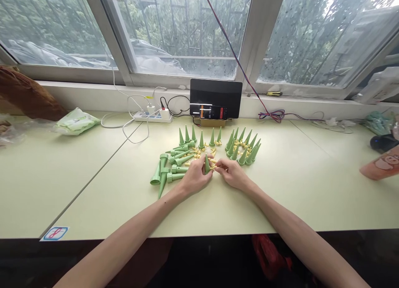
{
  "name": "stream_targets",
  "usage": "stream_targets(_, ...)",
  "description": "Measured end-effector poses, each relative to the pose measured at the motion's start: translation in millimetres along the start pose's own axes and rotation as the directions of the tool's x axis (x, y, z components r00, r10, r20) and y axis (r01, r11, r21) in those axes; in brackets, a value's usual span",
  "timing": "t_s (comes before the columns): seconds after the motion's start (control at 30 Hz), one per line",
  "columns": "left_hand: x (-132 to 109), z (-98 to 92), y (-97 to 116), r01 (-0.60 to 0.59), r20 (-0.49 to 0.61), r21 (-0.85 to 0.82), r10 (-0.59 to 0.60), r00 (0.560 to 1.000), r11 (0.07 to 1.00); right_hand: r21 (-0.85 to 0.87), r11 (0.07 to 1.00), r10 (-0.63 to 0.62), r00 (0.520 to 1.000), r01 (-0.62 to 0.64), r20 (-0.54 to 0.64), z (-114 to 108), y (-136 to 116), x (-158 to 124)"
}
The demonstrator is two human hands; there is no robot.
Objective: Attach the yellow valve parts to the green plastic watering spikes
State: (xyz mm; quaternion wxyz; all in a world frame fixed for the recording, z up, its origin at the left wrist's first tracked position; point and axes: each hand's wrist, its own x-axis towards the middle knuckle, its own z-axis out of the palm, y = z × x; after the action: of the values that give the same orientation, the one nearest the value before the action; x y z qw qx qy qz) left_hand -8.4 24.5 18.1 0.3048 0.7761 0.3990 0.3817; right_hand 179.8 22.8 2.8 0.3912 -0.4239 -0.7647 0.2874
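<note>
My left hand [195, 176] is closed around a green plastic cone spike [207, 164], held point up over the table. My right hand [232, 171] pinches a small yellow piece [214, 166] right beside that cone. Several green cones lie flat [170, 169] to the left of my hands. Several more stand upright [243, 148] behind and to the right. Small yellow pieces [199, 154] are scattered between the cones.
A pale green table [280, 184] runs under a window. A black device with a phone [215, 100] stands at the back, beside a power strip [152, 115] with cables. A green packet [76, 121] lies left; a black mouse [383, 142] and orange object [382, 167] lie right.
</note>
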Motion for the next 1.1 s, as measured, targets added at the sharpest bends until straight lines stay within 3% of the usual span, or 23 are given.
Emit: stream_targets(1.1,-0.4,-0.7,-1.8,-0.022,-0.033,0.108,0.026,0.999,0.994,-0.042,0.999,-0.003,1.000,0.004,0.008,1.2,-2.8,-0.9)
